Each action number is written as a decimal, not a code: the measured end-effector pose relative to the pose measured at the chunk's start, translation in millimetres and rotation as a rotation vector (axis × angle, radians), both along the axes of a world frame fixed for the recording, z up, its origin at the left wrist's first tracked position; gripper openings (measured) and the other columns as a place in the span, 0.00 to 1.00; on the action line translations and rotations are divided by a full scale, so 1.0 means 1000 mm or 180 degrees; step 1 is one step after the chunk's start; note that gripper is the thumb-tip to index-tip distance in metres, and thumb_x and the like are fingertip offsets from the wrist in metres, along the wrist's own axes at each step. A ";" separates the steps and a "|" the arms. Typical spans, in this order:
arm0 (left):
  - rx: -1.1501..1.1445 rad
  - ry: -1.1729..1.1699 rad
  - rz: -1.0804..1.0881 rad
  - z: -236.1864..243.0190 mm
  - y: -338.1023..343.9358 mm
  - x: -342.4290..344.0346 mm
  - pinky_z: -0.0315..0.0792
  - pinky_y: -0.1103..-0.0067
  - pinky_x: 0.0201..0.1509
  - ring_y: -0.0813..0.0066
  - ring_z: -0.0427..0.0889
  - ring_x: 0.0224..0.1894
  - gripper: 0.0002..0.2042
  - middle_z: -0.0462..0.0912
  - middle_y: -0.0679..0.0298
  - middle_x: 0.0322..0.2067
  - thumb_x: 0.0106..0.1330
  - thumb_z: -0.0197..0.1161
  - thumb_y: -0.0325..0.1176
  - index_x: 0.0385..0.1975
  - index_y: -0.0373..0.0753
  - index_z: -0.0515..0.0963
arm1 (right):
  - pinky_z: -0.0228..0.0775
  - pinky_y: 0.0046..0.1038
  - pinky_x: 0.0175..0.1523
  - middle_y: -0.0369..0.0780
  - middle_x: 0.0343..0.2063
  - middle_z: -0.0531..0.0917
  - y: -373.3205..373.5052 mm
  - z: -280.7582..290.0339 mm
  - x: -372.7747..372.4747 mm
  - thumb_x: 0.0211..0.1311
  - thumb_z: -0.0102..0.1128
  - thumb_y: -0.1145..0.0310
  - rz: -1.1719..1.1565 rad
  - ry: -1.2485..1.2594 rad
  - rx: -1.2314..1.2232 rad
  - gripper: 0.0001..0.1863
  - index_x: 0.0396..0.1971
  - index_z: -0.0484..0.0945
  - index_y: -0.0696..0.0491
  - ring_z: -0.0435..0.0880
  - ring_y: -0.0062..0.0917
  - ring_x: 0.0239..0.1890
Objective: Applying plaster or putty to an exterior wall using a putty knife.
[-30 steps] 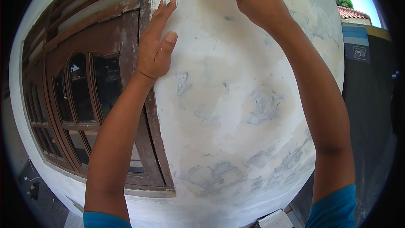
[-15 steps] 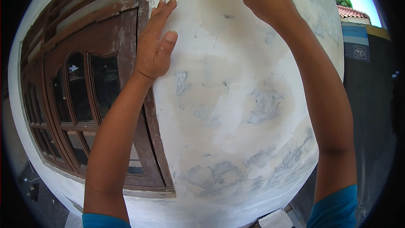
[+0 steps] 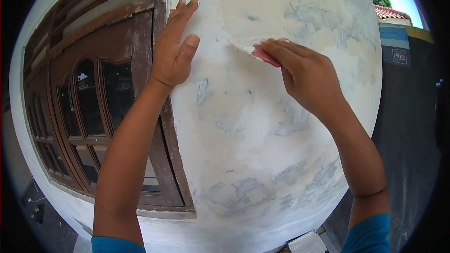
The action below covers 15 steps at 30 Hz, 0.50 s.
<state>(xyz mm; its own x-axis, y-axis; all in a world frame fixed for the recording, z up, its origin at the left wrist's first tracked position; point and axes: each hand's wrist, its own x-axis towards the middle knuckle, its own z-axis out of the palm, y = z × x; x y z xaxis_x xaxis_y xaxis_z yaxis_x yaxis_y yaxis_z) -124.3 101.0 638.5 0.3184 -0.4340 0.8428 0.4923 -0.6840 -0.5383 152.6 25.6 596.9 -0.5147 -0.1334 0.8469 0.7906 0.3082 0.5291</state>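
My right hand point(image 3: 311, 77) is closed around a putty knife point(image 3: 265, 56) with a pinkish-red body. White paste coats its blade side, which points up and left against or very near the wall point(image 3: 220, 136). That wall is whitish, with cream patches and grey scuffed areas. My left hand point(image 3: 173, 54) is raised flat near the wall's left edge, beside the window frame. Its fingers are stretched upward, the thumb stands apart, and nothing is in it. White smears mark its fingertips.
A brown wooden window point(image 3: 140, 159) with dark glass panes is on the left. At the lower right lies a white-smeared flat piece point(image 3: 307, 243). A dark panel point(image 3: 408, 126) stands on the right, below a tiled roof point(image 3: 391, 14). A cable point(image 3: 35, 200) lies at lower left.
My right hand has come down from the top edge to the upper middle of the wall, bringing the putty knife into full view. My left hand has barely moved.
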 end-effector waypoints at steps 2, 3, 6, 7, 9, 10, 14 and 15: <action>0.0026 0.0038 0.0012 0.000 0.001 0.002 0.48 0.63 0.74 0.49 0.59 0.71 0.29 0.70 0.50 0.64 0.71 0.45 0.50 0.64 0.33 0.67 | 0.79 0.34 0.46 0.39 0.45 0.85 0.003 0.038 0.005 0.60 0.51 0.79 -0.0016 0.0447 0.0186 0.17 0.48 0.79 0.53 0.84 0.35 0.46; 0.0020 0.0034 -0.0012 0.000 0.000 0.003 0.48 0.63 0.74 0.49 0.59 0.71 0.29 0.70 0.50 0.64 0.71 0.45 0.50 0.64 0.34 0.67 | 0.79 0.35 0.44 0.39 0.45 0.85 0.003 0.056 0.006 0.61 0.50 0.79 -0.0157 0.0655 0.0228 0.17 0.49 0.79 0.52 0.84 0.36 0.45; 0.0047 0.0048 -0.0095 0.002 0.001 0.003 0.48 0.63 0.74 0.50 0.59 0.71 0.29 0.70 0.51 0.64 0.71 0.45 0.50 0.64 0.34 0.67 | 0.78 0.34 0.52 0.43 0.49 0.83 0.051 0.041 0.004 0.62 0.49 0.77 -0.0519 0.0496 0.0211 0.18 0.52 0.77 0.55 0.82 0.35 0.51; 0.0052 0.0063 -0.0131 0.000 0.001 0.004 0.48 0.63 0.74 0.50 0.58 0.71 0.29 0.70 0.51 0.64 0.71 0.45 0.50 0.64 0.34 0.67 | 0.77 0.33 0.55 0.44 0.50 0.82 0.071 0.020 0.004 0.62 0.50 0.77 -0.0475 0.0060 0.0770 0.18 0.52 0.77 0.57 0.82 0.35 0.53; 0.0003 -0.0018 -0.0074 -0.003 0.001 -0.001 0.48 0.63 0.74 0.50 0.58 0.72 0.29 0.70 0.52 0.64 0.71 0.46 0.50 0.64 0.34 0.67 | 0.74 0.32 0.59 0.47 0.52 0.81 0.065 -0.040 -0.009 0.61 0.51 0.77 -0.0703 -0.0249 0.0452 0.19 0.53 0.76 0.59 0.80 0.35 0.56; -0.0026 -0.0075 -0.0031 -0.004 0.001 -0.001 0.49 0.64 0.74 0.50 0.58 0.72 0.29 0.70 0.52 0.64 0.71 0.46 0.50 0.64 0.34 0.67 | 0.74 0.32 0.59 0.47 0.52 0.81 0.055 -0.052 -0.006 0.61 0.51 0.77 -0.0702 -0.0259 0.0450 0.19 0.53 0.76 0.59 0.80 0.35 0.56; 0.0014 -0.0056 0.0016 -0.002 0.000 -0.005 0.49 0.64 0.74 0.50 0.59 0.71 0.29 0.70 0.52 0.64 0.71 0.46 0.49 0.64 0.34 0.67 | 0.77 0.30 0.54 0.40 0.49 0.84 0.003 -0.025 0.000 0.57 0.56 0.80 -0.0008 0.0239 -0.0250 0.21 0.52 0.78 0.52 0.83 0.32 0.51; 0.0015 -0.0031 0.0043 -0.002 0.001 -0.003 0.49 0.64 0.74 0.50 0.59 0.71 0.29 0.70 0.52 0.64 0.71 0.46 0.49 0.64 0.34 0.67 | 0.78 0.29 0.53 0.38 0.48 0.84 0.003 -0.004 0.001 0.56 0.58 0.82 0.0128 0.0431 -0.0001 0.25 0.55 0.78 0.48 0.84 0.32 0.49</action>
